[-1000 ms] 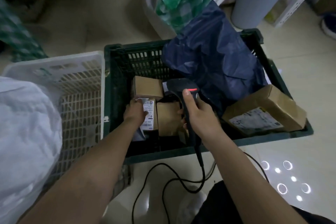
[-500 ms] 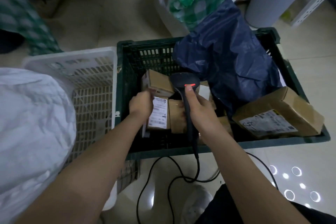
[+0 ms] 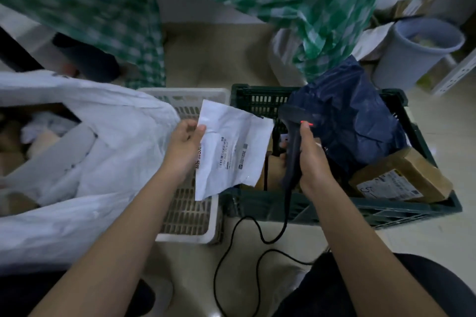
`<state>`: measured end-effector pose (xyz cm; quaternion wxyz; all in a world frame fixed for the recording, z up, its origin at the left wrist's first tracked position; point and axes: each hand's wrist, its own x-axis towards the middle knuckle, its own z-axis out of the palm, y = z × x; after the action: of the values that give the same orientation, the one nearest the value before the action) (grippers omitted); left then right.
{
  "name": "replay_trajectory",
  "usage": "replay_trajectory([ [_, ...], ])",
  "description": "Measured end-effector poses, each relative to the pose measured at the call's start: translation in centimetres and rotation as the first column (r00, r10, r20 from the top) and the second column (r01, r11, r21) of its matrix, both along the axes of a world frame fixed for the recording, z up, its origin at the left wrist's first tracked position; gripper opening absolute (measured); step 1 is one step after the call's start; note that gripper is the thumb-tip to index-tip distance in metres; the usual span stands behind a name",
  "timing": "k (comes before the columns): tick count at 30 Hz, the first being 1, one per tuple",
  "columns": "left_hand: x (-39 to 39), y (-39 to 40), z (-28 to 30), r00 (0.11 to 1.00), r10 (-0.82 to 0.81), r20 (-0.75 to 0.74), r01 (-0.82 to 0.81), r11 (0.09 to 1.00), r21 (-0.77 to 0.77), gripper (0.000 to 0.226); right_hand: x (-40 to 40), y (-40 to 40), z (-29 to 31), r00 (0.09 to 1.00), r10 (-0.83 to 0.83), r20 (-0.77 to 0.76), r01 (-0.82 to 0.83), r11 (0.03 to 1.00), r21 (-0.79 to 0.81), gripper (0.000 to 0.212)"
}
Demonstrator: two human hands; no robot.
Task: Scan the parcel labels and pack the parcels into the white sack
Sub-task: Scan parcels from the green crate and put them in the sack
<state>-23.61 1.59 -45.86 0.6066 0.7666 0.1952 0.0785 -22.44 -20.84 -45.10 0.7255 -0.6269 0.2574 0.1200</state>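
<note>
Left hand [image 3: 184, 148] pinching white mailer [image 3: 231, 157], right hand [image 3: 313, 162] gripping scanner [image 3: 293, 141]. White sack [image 3: 103, 162] already holding parcels; boxes still waiting in green crate [image 3: 360, 210].

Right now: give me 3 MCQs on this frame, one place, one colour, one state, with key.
1. Where is the white mailer?
A. in the left hand, held up between white basket and green crate
B. inside the sack
C. on the floor

2. What colour is the light on the scanner?
A. green
B. red
C. blue

3. What is the right hand doing?
A. hanging idle
B. pressing on a box
C. gripping the scanner

Key: 1 A, fingers pinch the mailer's left edge; 2 B, a red glow sits by the thumb; 3 C, fingers are wrapped round the handle.
</note>
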Motion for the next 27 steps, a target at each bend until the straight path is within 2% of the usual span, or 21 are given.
replay_trajectory([
  [3,-3.4,1.8,2.0,0.999,0.017,0.039,-0.019,0.999,0.037,0.012,-3.4,1.2,0.0,0.997,0.082,-0.007,-0.082,0.996,-0.020,0.063],
  [5,-4.7,2.7,3.8,0.997,0.052,0.065,-0.056,0.996,0.062,0.014,-5.6,1.8,0.3,0.994,0.106,0.032,-0.105,0.994,-0.023,0.053],
  [8,-5.4,3.7,6.3,0.998,0.063,0.024,-0.064,0.995,0.078,0.014,-8.0,2.8,1.7,0.993,0.087,0.076,-0.087,0.996,-0.010,0.041],
  [12,-7.1,4.3,9.0,0.998,-0.055,-0.008,0.056,0.989,0.135,0.020,-10.2,4.1,3.1,0.988,0.090,0.129,-0.085,0.995,-0.041,0.048],
  [15,-9.1,5.1,10.7,0.988,-0.151,-0.014,0.151,0.965,0.213,0.016,-11.3,5.1,4.5,0.971,0.088,0.222,-0.072,0.994,-0.081,0.041],
  [18,-11.2,6.2,12.0,0.964,-0.263,-0.032,0.260,0.917,0.304,0.015,-11.7,6.6,6.5,0.918,0.100,0.383,-0.070,0.993,-0.090,0.025],
  [21,-12.7,7.2,13.3,0.938,-0.340,-0.075,0.340,0.851,0.401,0.014,-11.2,8.5,8.4,0.852,0.165,0.497,-0.122,0.986,-0.117,0.031],
  [25,-13.7,8.0,15.0,0.922,-0.383,-0.051,0.368,0.828,0.424,0.010,-10.9,10.8,9.6,0.822,0.305,0.481,-0.272,0.952,-0.139,0.032],
  [27,-13.9,8.7,15.1,0.931,-0.362,-0.041,0.337,0.814,0.472,0.008,-11.3,11.7,9.2,0.827,0.309,0.470,-0.275,0.951,-0.142,0.032],
])
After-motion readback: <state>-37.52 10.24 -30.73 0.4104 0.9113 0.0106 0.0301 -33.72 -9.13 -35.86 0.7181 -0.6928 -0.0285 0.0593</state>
